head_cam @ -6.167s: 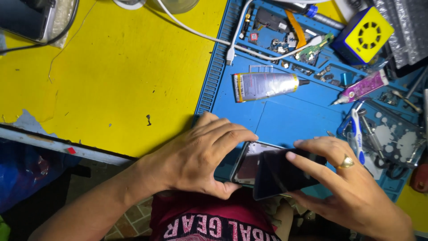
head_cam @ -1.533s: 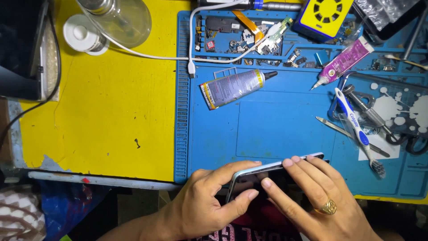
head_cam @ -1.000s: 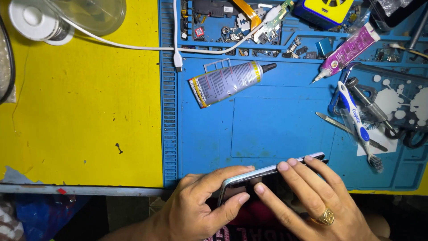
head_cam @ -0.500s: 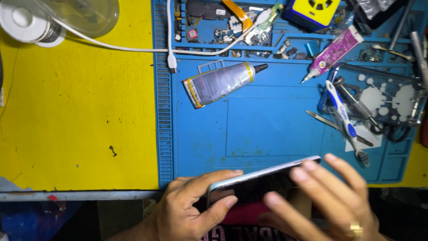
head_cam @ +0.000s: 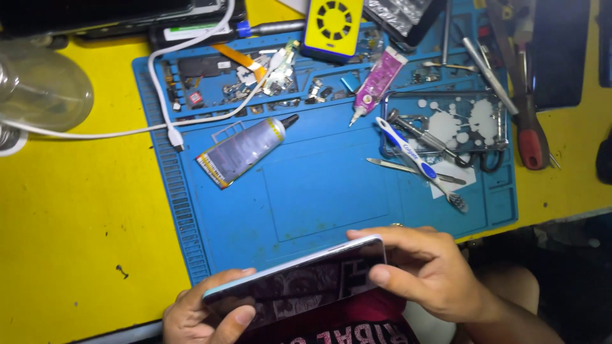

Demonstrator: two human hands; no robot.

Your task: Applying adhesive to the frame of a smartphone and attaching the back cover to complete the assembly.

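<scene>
Glass-faced phone (head_cam: 299, 280) clamped between both hands (head_cam: 207, 315) (head_cam: 427, 271), tilted past near counter (head_cam: 76, 210) edge; slip risks drop.

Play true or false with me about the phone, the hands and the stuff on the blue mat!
1. Both hands hold the phone. True: left hand, right hand.
2. The phone lies flat on the blue mat. False: it is held up at the mat's near edge.
3. A toothbrush lies on the mat. True.
4. The grey glue tube stands upright. False: it lies on its side.
5. The white cable is plugged into the phone. False: its plug lies loose on the mat.
</scene>
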